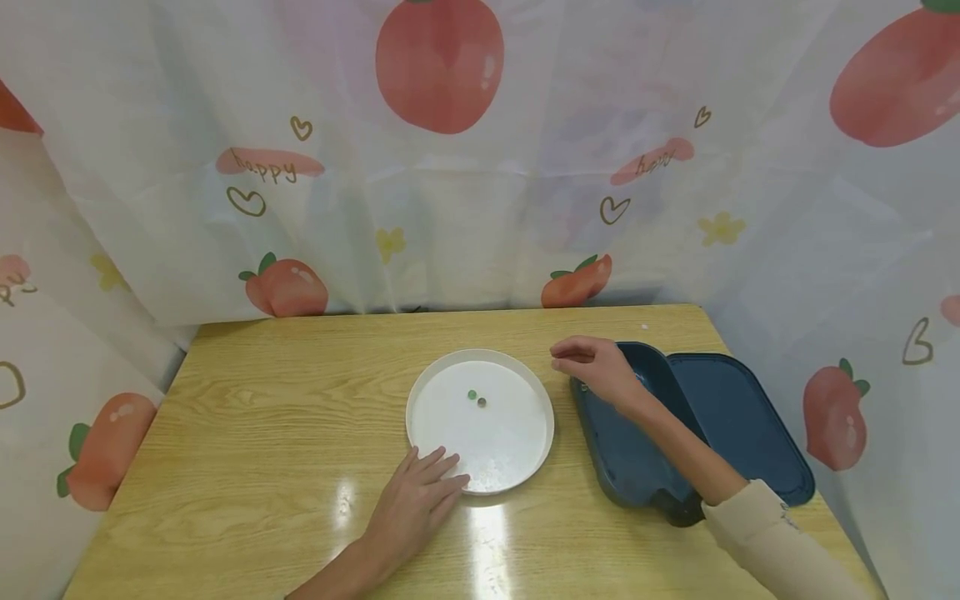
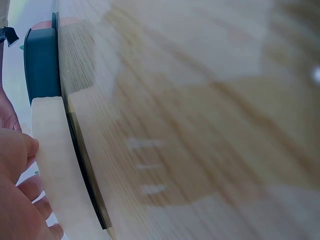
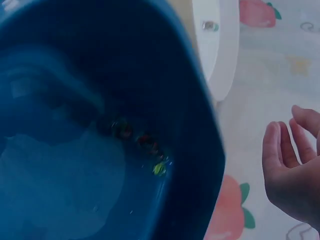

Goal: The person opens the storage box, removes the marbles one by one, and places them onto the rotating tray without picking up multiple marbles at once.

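A round white plate (image 1: 513,450) lies on the table with two small marbles (image 1: 482,402) on it, one green and one greyish. My left hand (image 1: 412,504) rests on the plate's near-left rim, fingers spread and extended. To the plate's right stands a dark blue bin (image 1: 611,454). Over the bin's far-left edge hovers my right hand (image 1: 596,367), its fingers loosely bent. The right wrist view shows a gap between thumb and fingers, with nothing seen between them. Several shiny marbles (image 3: 159,168) lie in a corner inside the bin.
A flat dark blue lid or tray (image 1: 742,425) lies right of the bin, partly beneath it. The wooden table (image 1: 285,417) extends to the left. A fruit-printed curtain (image 1: 480,192) hangs behind the table and along both sides.
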`<move>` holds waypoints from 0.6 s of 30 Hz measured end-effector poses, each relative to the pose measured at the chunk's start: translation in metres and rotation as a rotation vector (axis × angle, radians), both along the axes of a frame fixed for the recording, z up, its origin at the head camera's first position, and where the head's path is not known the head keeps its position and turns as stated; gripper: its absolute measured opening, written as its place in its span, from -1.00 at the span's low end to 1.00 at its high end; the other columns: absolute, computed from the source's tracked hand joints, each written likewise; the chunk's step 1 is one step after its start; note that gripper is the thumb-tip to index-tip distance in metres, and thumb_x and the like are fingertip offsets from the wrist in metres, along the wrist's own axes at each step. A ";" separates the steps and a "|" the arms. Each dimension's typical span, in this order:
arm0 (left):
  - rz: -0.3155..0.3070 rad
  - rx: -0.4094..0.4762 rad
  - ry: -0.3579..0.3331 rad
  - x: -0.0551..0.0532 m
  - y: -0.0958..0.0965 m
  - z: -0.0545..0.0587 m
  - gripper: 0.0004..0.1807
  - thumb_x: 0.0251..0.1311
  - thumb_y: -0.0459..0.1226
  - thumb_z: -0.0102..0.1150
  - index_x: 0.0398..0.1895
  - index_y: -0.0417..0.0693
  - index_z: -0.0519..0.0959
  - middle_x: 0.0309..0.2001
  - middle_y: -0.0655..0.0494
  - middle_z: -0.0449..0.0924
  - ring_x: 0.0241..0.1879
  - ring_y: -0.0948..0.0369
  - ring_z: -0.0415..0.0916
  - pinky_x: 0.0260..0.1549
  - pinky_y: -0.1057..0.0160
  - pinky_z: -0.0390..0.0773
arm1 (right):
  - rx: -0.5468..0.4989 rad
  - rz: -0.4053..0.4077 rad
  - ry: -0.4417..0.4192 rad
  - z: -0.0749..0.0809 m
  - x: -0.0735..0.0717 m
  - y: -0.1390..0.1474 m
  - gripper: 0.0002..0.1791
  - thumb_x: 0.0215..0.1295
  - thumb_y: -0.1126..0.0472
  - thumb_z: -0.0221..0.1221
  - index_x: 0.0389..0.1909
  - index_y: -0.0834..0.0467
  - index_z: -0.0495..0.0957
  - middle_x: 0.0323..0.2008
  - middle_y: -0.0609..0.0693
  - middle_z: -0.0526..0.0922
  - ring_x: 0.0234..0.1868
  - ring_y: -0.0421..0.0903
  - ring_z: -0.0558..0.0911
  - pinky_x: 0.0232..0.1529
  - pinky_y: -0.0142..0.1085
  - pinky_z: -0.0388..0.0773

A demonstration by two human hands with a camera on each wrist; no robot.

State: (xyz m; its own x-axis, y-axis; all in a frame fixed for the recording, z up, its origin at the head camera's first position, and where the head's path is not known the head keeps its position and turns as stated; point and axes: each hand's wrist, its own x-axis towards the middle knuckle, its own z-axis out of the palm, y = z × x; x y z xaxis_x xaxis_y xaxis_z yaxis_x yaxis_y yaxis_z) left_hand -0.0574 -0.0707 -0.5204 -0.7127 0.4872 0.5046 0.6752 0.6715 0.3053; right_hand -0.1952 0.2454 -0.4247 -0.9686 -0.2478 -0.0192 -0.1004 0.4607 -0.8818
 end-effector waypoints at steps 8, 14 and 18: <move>-0.004 0.014 0.001 0.000 0.001 -0.001 -0.81 0.15 -0.30 0.41 -0.15 0.05 0.77 0.05 -0.01 0.68 0.14 -0.05 0.57 0.12 -0.29 0.43 | 0.045 -0.049 -0.005 -0.008 0.004 0.031 -0.66 0.41 0.22 0.23 0.09 0.33 0.59 0.04 0.24 0.63 0.11 0.17 0.58 0.12 0.04 0.53; 0.001 0.012 0.002 0.000 0.001 -0.001 -0.81 0.15 -0.31 0.41 -0.16 0.05 0.77 0.04 0.00 0.68 0.13 -0.04 0.57 0.11 -0.28 0.44 | 0.107 -0.066 -0.016 -0.017 0.006 0.042 -0.65 0.41 0.20 0.24 0.10 0.33 0.59 0.06 0.26 0.62 0.12 0.21 0.57 0.12 0.08 0.51; 0.003 0.012 -0.007 0.000 0.001 0.000 -0.81 0.15 -0.31 0.42 -0.15 0.05 0.77 0.05 0.00 0.68 0.14 -0.04 0.57 0.12 -0.29 0.43 | 0.130 -0.070 -0.023 -0.024 0.004 0.048 -0.66 0.40 0.22 0.24 0.09 0.34 0.59 0.06 0.27 0.62 0.10 0.22 0.58 0.10 0.08 0.52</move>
State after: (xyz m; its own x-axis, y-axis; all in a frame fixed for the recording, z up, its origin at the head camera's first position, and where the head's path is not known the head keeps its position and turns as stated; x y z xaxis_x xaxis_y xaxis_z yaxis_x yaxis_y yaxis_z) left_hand -0.0570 -0.0701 -0.5204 -0.7174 0.4792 0.5057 0.6714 0.6694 0.3181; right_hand -0.1911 0.2931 -0.4483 -0.9824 -0.1737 -0.0689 -0.0448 0.5767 -0.8157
